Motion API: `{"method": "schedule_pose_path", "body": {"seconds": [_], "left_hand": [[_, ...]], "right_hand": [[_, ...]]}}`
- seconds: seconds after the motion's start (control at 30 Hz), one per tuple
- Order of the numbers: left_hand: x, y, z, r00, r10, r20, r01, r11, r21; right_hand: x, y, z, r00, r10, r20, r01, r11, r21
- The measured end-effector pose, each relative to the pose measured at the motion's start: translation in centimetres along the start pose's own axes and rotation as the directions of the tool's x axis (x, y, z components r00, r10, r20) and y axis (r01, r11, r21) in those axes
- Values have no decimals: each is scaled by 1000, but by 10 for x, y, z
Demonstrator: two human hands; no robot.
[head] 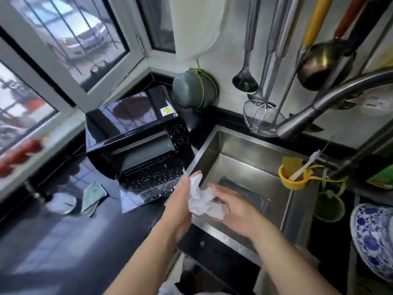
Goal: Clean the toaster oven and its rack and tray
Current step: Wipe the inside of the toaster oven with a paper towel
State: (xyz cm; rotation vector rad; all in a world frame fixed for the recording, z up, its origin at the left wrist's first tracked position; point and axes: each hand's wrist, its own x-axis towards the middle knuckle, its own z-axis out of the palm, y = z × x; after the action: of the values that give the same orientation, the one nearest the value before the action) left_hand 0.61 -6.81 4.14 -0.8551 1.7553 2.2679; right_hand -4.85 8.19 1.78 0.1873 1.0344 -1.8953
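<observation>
Both hands meet over the near-left corner of the sink [214,145], working a crumpled white cloth [204,201] between them. The left hand [180,194] has its fingers wrapped round one end of the wad, and the right hand [231,206] lies over the other end with fingers curled onto it, so both are holding the cloth.

Just left of the sink, the black toaster oven [136,128] stands on the dark table [42,241], its door [148,184] dropped flat and flecked with pale spots. A dark tray-like shape [244,190] lies at the bottom of the sink, though I cannot tell whether it is the tray or the rack.

This looks like wringing or folding the cloth before wiping. It would go best squeezed out over the sink, not the table, then bunched into a firm pad with a clean face outward. A damp pad should lift those specks off the door without flooding the hinge.
</observation>
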Motion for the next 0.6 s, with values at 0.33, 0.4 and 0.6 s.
{"method": "schedule_pose_path", "body": {"seconds": [0.33,0.4,0.6], "left_hand": [[-32,11,-97,986,-142,88,148,987,-70],[-32,13,-122,971,-188,148,205,973,-108],[-31,12,-186,962,-188,200,185,982,36]], "right_hand": [[12,32,73,962,-275,-9,168,616,-770],[24,37,85,915,-386,-116,149,591,-793],[48,60,129,882,-454,-124,34,324,-945]]}}
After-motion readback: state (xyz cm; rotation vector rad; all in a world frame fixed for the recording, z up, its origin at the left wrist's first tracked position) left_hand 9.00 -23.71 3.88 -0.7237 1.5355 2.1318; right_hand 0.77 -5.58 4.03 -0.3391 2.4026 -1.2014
